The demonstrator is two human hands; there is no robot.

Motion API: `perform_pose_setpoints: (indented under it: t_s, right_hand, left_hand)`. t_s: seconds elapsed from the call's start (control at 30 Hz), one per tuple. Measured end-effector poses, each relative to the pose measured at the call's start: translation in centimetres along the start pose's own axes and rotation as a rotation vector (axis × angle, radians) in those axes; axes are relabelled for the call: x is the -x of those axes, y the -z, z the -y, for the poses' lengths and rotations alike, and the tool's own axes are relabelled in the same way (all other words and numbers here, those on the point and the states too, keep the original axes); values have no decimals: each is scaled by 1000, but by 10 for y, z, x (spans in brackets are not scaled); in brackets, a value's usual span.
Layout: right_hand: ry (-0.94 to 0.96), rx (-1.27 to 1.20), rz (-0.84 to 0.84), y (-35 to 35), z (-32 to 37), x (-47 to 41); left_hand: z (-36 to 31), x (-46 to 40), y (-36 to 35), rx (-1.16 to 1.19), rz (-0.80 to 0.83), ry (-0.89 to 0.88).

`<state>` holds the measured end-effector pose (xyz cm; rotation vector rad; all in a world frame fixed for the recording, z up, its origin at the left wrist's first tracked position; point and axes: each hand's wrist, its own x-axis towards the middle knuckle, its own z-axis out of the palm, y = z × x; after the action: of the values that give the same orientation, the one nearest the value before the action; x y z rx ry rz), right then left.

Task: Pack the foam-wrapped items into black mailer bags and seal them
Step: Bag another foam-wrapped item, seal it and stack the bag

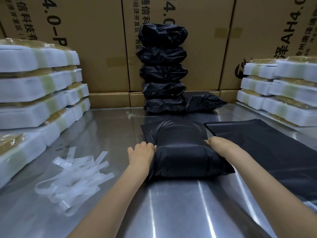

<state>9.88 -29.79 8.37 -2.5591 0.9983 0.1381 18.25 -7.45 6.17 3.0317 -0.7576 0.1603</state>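
Observation:
A filled black mailer bag (181, 152) lies on the steel table (171, 212) in front of me, its flap folded over the bulge of the item inside. My left hand (142, 153) grips the bag's left side, fingers curled against the plastic. My right hand (221, 145) grips its right side, fingertips tucked at the fold. Flat empty black mailer bags (267, 152) lie just to the right. Several packed black bags (163, 69) are stacked against the cartons behind, with one more (204, 102) lying beside the stack.
Stacks of foam-wrapped items stand at the left (39, 93) and at the right (277, 91). Peeled clear adhesive strips (75, 176) lie in a heap on the table at the left. Tall cardboard cartons (96, 48) wall off the back.

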Motion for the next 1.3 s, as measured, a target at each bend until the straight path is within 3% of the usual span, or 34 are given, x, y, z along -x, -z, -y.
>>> perform_pose_setpoints:
  t_s: [0.17,0.43,0.53,0.6,0.63,0.7,0.77,0.87,0.97,1.07,1.3]
  right_hand:
    - [7,-36,-20,-2,-2,8]
    - [-61,-60,85,4,8,31]
    - [-98,11,22,6,-4,43]
    - [-74,-80,-20,8,-10,37]
    - [-24,-198,-119,10,-10,31]
    - [64,-592,-362,9,-2,21]
    - [112,-890,-456,3,16,19]
    - [176,-932,-261,-10,34,18]
    - [161,-998,-43,-16,32,11]
    - [196,-979,3,-15,26,10]
    - [227,-1070,93,-15,25,16]
  left_hand:
    - [2,3,-10,-70,-21,50]
    - [9,19,-19,-144,-38,-111]
    - [26,17,-6,-148,134,-164]
    - [37,3,16,8,293,-96]
    - [38,-7,25,154,301,-52]
    - [30,-24,37,574,125,39]
    - [12,-31,38,915,-80,96]
    - [-13,-39,30,1050,-163,58]
    - [-25,-47,23,1350,-4,108]
    - [-30,-52,15,1469,75,84]
    - [-27,-61,5,1587,93,107]
